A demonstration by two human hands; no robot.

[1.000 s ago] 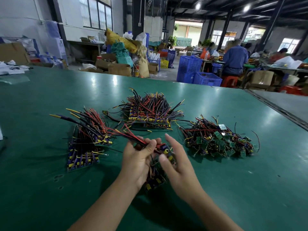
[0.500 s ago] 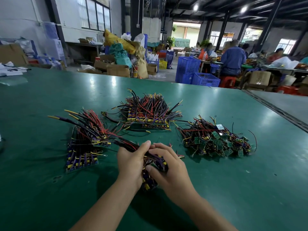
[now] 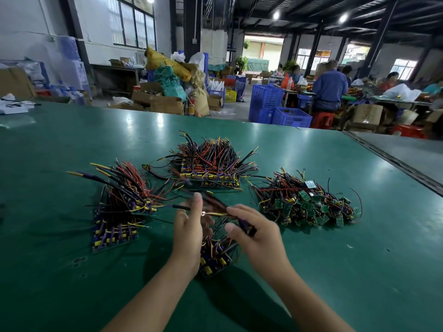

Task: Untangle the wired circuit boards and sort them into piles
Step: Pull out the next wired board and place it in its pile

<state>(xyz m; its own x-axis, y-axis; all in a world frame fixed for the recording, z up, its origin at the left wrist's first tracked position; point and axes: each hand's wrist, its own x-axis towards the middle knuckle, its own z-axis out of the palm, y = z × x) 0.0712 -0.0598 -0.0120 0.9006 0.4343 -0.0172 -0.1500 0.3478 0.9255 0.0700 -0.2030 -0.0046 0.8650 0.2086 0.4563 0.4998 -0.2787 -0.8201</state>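
Three piles of wired circuit boards lie on the green table (image 3: 72,144). A left pile (image 3: 117,209) shows rows of blue and yellow parts. The far middle pile (image 3: 211,164) bristles with red and black wires. At the right sits a tangled pile of small green boards (image 3: 304,202). My right hand (image 3: 259,233) grips a wired board (image 3: 244,226) near the table's middle. My left hand (image 3: 189,228) is beside it, blurred, with fingers among that board's wires (image 3: 211,204). Below both hands lies a small cluster of boards (image 3: 215,257), partly hidden.
The table's right edge runs diagonally past a grey strip (image 3: 407,154). Beyond the far edge stand blue crates (image 3: 278,109), cardboard boxes (image 3: 165,104) and sacks. People (image 3: 328,89) sit at benches at the back right. Papers (image 3: 14,106) lie at the far left.
My hands have drawn apart a little, the right pulling one wired board up and right out of the cluster. The wires between them have swung and blur. The three piles lie as before.
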